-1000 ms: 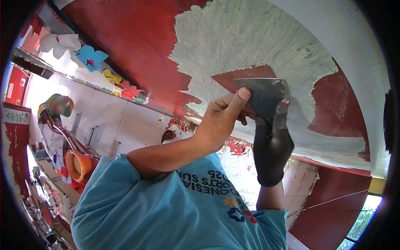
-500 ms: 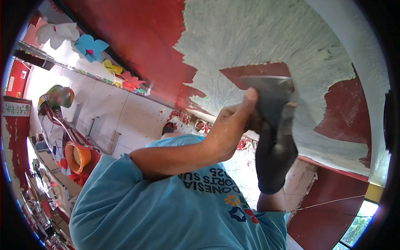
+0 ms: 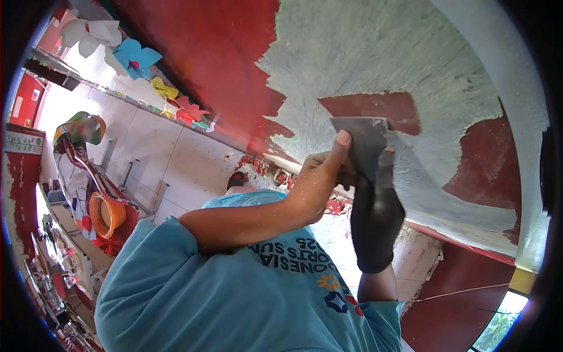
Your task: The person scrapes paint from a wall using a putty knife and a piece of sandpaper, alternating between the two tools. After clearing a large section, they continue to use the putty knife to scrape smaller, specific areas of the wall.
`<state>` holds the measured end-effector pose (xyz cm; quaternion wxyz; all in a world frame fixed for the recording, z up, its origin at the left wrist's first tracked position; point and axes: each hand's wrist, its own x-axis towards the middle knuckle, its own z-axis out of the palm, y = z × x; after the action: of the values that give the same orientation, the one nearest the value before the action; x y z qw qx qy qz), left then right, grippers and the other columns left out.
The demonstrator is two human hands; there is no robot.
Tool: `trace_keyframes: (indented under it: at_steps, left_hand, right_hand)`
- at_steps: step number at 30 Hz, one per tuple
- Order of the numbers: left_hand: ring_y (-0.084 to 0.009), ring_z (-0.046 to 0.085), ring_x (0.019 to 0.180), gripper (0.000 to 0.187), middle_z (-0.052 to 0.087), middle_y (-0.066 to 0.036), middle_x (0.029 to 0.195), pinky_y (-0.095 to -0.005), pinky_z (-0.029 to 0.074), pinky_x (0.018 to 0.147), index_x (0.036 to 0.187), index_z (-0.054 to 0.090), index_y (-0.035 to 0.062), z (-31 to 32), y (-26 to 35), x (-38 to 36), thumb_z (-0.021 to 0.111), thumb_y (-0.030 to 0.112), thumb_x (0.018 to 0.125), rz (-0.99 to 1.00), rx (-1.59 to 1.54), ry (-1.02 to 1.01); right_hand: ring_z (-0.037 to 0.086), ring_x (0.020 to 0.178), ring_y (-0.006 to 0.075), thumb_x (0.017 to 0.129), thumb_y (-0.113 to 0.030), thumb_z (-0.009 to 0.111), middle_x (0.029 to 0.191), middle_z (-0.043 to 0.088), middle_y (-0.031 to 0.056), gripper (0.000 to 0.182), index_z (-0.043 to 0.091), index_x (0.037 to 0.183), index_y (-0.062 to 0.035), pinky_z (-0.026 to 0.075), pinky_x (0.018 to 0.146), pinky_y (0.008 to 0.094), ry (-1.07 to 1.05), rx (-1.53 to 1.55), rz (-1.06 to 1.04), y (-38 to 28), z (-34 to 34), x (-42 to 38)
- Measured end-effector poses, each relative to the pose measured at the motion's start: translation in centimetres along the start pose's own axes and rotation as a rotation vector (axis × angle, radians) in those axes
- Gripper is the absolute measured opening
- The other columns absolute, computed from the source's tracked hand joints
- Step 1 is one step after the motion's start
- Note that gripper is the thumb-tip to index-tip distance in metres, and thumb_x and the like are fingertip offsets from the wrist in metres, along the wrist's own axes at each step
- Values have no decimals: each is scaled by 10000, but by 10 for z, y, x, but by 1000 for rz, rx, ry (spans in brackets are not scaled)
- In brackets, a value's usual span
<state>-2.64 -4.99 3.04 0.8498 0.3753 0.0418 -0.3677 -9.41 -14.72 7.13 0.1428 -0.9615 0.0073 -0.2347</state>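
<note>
A flat dark metal scraper blade [image 3: 368,144] is held up against the wall, its wide straight edge at the lower rim of a bare red patch [image 3: 375,111]. My left hand [image 3: 328,170], ungloved, is closed on the scraper with the thumb pressed flat on its face. On the other side my right hand [image 3: 378,220], in a black glove with a bare fingertip showing, also grips it. Whether the scraper has a handle is hidden by my hands. Rough grey-white coating [image 3: 363,53] with ragged edges surrounds the red patch.
Paper flowers [image 3: 135,58] line a ledge at upper left. Another person [image 3: 79,152] is at the left, near an orange bucket [image 3: 107,216]. Paint flakes [image 3: 258,170] lie along the wall's foot. A thin cord [image 3: 463,290] runs at lower right.
Both hands have moved the scraper left and slightly down, off the red patch to its lower edge. More of that patch shows. The view has shifted slightly.
</note>
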Motion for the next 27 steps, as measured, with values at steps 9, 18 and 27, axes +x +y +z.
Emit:
trace_keyframes:
  at_steps: [9,18,27]
  left_hand:
    - [-155,537,662,583,588,-85,684,-278,411,646,626,594,38,-2,1,6,501,574,837,69,83,-38]
    - [-139,535,627,657,579,-79,624,-267,375,604,598,581,26,11,8,-2,462,631,826,51,76,21]
    - [-138,564,667,538,603,-63,685,-279,430,631,681,608,56,5,-1,0,483,549,856,64,-26,13]
  right_hand:
    - [647,768,270,839,-45,560,961,618,222,464,428,1281,7,509,640,314,32,92,93,-3,-4,2]
    - [651,737,263,834,-27,549,874,635,205,487,412,1300,3,500,648,320,64,104,85,-2,-2,2]
    - [595,612,284,819,-58,586,719,596,163,492,438,1287,-28,482,580,341,10,115,69,0,-6,6]
